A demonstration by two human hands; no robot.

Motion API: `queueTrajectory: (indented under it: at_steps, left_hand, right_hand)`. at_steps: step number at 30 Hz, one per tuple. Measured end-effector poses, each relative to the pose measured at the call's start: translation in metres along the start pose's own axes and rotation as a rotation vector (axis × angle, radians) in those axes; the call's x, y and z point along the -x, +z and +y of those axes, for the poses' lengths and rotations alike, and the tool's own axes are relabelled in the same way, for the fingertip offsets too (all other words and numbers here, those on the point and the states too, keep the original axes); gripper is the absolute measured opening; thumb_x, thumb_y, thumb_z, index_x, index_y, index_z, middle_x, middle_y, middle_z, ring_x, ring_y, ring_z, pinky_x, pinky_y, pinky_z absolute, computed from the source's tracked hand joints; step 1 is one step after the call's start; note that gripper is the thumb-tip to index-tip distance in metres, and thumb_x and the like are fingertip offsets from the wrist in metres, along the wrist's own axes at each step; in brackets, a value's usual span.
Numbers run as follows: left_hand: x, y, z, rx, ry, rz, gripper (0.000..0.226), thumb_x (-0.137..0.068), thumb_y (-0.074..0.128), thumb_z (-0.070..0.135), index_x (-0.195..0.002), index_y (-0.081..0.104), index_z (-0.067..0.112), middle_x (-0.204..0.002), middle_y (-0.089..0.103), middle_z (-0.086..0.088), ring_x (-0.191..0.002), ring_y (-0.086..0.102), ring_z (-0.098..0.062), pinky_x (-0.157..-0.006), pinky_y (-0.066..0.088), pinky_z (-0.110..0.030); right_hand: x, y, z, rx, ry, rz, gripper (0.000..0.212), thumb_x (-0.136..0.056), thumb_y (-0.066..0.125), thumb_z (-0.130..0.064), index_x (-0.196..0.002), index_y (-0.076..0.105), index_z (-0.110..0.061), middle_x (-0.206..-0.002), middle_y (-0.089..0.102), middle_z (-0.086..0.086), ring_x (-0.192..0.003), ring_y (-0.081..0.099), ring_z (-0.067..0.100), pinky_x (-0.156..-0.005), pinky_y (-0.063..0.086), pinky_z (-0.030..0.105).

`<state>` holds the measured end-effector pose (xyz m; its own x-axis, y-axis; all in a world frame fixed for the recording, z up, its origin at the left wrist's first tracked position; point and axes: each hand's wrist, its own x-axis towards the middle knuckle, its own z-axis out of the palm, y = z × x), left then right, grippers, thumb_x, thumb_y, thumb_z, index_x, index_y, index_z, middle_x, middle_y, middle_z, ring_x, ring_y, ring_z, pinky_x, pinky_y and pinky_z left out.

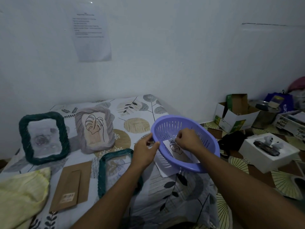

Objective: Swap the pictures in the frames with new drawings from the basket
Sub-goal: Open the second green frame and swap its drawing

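A purple slotted basket (209,142) is tilted toward me on the leaf-print bedsheet. My left hand (145,153) grips its near-left rim. Inside the basket, my right hand (189,139) pinches a white drawing of a leaf (175,148). A dark green frame (23,139) stands at the left with a faint rose picture. Beside it stands a beige frame (79,129) holding a leaf drawing. A second green frame (103,176) lies flat and empty under my left forearm. Its brown backing board (72,184) lies to its left.
A yellow cloth (21,192) lies at the front left. Another white sheet (162,171) pokes out under the basket. On the floor to the right are open cardboard boxes (234,116), a white box (267,151) and a black bag (231,141). A printed sheet (92,33) hangs on the wall.
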<state>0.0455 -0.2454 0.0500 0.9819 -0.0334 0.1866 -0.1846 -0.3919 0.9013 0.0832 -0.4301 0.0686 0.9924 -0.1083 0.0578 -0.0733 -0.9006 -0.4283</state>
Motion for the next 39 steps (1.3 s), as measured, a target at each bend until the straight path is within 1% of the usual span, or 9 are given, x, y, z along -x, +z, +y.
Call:
queueTrajectory:
  at_steps: [4,8,12,15,19,24,28,32,39]
  left_hand:
    - [0.002,-0.002,0.005,0.030,-0.018,-0.014,0.044,-0.092,0.062,0.026,-0.134,0.055,0.016,-0.119,0.065,-0.003,-0.100,0.057,-0.013,-0.084,0.043,-0.027]
    - [0.005,-0.007,0.010,0.062,-0.022,-0.013,0.034,-0.094,0.058,0.027,-0.128,0.059,0.019,-0.116,0.064,-0.003,-0.099,0.057,-0.014,-0.081,0.042,-0.029]
    - [0.007,-0.024,0.011,0.086,-0.092,0.017,0.044,-0.096,0.055,0.030,-0.137,0.050,0.016,-0.115,0.058,0.001,-0.105,0.055,-0.017,-0.090,0.050,-0.036]
    - [0.006,-0.043,0.007,0.171,-0.182,0.038,0.043,-0.095,0.055,0.033,-0.135,0.051,0.018,-0.119,0.059,0.001,-0.107,0.057,-0.019,-0.096,0.050,-0.042]
    - [0.007,-0.072,0.002,0.504,-0.361,0.051,0.035,-0.097,0.052,0.032,-0.126,0.055,0.012,-0.110,0.066,-0.007,-0.093,0.065,-0.023,-0.086,0.053,-0.042]
    - [0.024,-0.116,-0.018,0.676,-0.387,0.150,0.029,-0.090,0.060,0.005,-0.119,0.058,0.009,-0.105,0.068,-0.013,-0.085,0.067,-0.025,-0.063,0.057,-0.033]
    - [0.039,-0.135,-0.046,0.445,-0.353,0.216,0.033,-0.086,0.064,0.000,-0.116,0.057,0.012,-0.101,0.068,-0.010,-0.087,0.065,-0.022,-0.065,0.056,-0.031]
    - [0.051,-0.134,-0.070,-0.129,-0.225,0.248,0.030,-0.082,0.067,0.009,-0.109,0.063,0.023,-0.083,0.069,-0.005,-0.081,0.064,-0.018,-0.075,0.054,-0.032]
    - [0.062,-0.125,-0.098,-0.762,0.000,0.156,0.028,-0.089,0.057,0.034,-0.114,0.066,0.025,-0.107,0.062,0.002,-0.101,0.049,-0.018,-0.086,0.044,-0.035]
  right_hand:
    - [0.001,-0.006,0.006,-0.091,0.052,-0.041,0.032,-0.088,0.067,-0.019,-0.058,0.059,-0.008,-0.058,0.054,0.011,-0.053,0.050,0.020,-0.052,0.037,0.027]
    - [0.005,-0.014,0.006,-0.139,0.066,0.004,0.011,-0.085,0.072,-0.020,-0.087,0.076,-0.009,-0.085,0.070,0.007,-0.083,0.065,0.022,-0.068,0.043,0.026]
    - [0.010,-0.028,-0.016,-0.308,0.034,0.201,0.008,-0.081,0.076,-0.017,-0.076,0.070,-0.020,-0.073,0.067,0.005,-0.076,0.067,0.023,-0.065,0.044,0.023]
    - [0.019,-0.041,-0.054,-0.571,-0.009,0.258,0.004,-0.084,0.071,-0.018,-0.087,0.072,-0.020,-0.078,0.067,0.002,-0.069,0.061,0.016,-0.059,0.044,0.023]
    - [0.033,-0.027,-0.103,-0.943,-0.021,0.131,0.012,-0.084,0.069,-0.016,-0.094,0.068,-0.024,-0.082,0.069,0.005,-0.073,0.059,0.020,-0.067,0.046,0.030]
    - [0.046,0.021,-0.127,-1.054,0.115,0.002,0.017,-0.080,0.071,-0.013,-0.089,0.062,-0.025,-0.100,0.068,0.016,-0.080,0.065,0.031,-0.064,0.049,0.036]
    - [0.061,0.058,-0.130,-0.882,0.083,-0.044,0.017,-0.079,0.074,-0.011,-0.082,0.060,-0.020,-0.088,0.068,0.008,-0.082,0.065,0.026,-0.073,0.056,0.042]
    - [0.074,0.089,-0.124,-0.495,-0.075,-0.045,0.013,-0.081,0.075,-0.022,-0.087,0.063,-0.025,-0.079,0.064,-0.001,-0.075,0.061,0.015,-0.075,0.054,0.034]
    - [0.083,0.117,-0.110,-0.086,-0.331,0.008,0.024,-0.086,0.065,-0.038,-0.105,0.068,-0.023,-0.095,0.063,-0.001,-0.093,0.056,0.017,-0.077,0.050,0.032]
